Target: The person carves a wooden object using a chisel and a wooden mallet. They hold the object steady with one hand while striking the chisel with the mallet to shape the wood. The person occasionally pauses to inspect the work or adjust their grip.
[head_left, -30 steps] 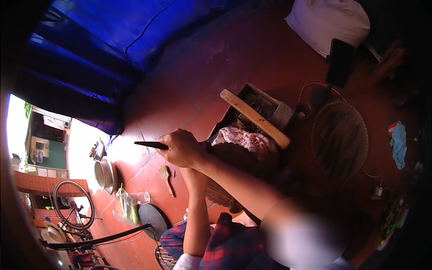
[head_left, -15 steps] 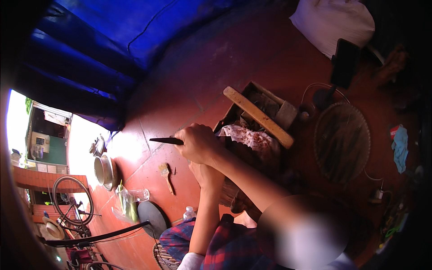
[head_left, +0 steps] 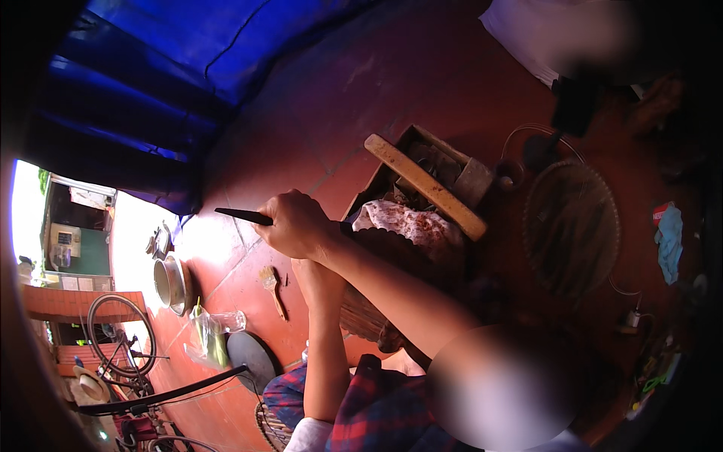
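My right hand [head_left: 295, 224] is closed round a dark, narrow, tapering tool [head_left: 242, 215], perhaps a file, whose tip points left. Just below it is my left hand [head_left: 307, 273], its fingers hidden behind the right one, so its grip does not show. Under my right forearm lies a dark brown carved wooden piece [head_left: 369, 313] with a ridged, scalloped edge, partly covered by the arm. A stained whitish cloth [head_left: 410, 224] is bunched against its far side.
Beyond the cloth, a wooden box [head_left: 433, 139] holds tools, with a long wooden bar [head_left: 425, 188] across it. A brush [head_left: 272, 290] lies on the red tiles. Metal pots [head_left: 175, 284], a bagged vegetable [head_left: 207, 335] and a round black stand base [head_left: 252, 360] are leftward; a round woven tray [head_left: 571, 233] is rightward.
Both hands have moved left and slightly up, away from the wooden piece, with the dark tool still in my right hand. More of the carved wood shows between my forearms.
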